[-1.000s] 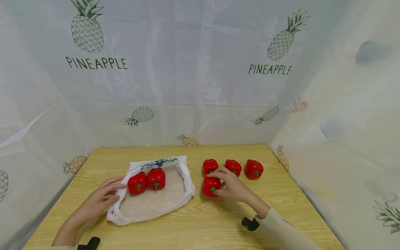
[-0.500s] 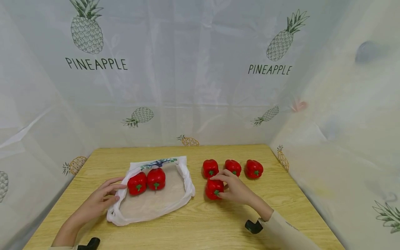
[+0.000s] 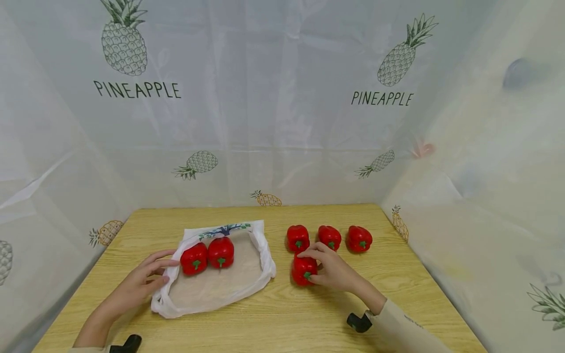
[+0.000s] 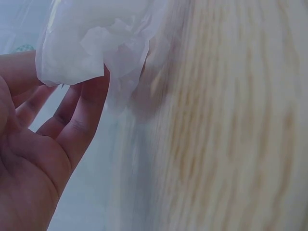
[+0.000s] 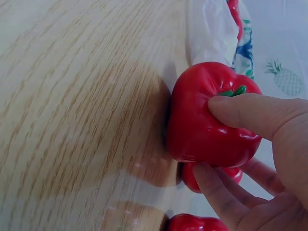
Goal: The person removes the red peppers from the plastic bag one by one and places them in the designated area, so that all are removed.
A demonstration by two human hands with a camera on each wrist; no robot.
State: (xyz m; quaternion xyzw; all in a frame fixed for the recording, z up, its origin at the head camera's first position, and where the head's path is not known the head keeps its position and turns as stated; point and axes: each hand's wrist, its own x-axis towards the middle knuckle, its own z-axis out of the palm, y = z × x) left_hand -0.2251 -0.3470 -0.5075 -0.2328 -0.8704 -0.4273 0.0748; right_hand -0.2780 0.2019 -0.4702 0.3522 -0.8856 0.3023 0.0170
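Note:
A white plastic bag [image 3: 240, 294] lies on its side, its mouth toward me, with two red bell peppers [image 3: 221, 252] inside. My left hand [image 3: 139, 284] holds the bag's left rim; in the left wrist view the fingertips are hidden behind the white plastic [image 4: 72, 43]. My right hand [image 3: 333, 269] grips another red bell pepper [image 3: 303, 270] to the right of the bag. In the right wrist view the thumb presses beside the green stem of this bell pepper [image 5: 207, 125], and the fingers are at its far side.
Behind the right hand a row of red bell peppers stands on the wooden table [image 3: 247, 328]: one on the left [image 3: 297, 237], a partly hidden one [image 3: 329, 235], and one on the right [image 3: 359, 239]. A pineapple-print curtain [image 3: 282, 122] surrounds the table.
My right hand has moved slightly right and toward me with its bell pepper, away from the pepper behind it. The left hand and the bag have stayed in place.

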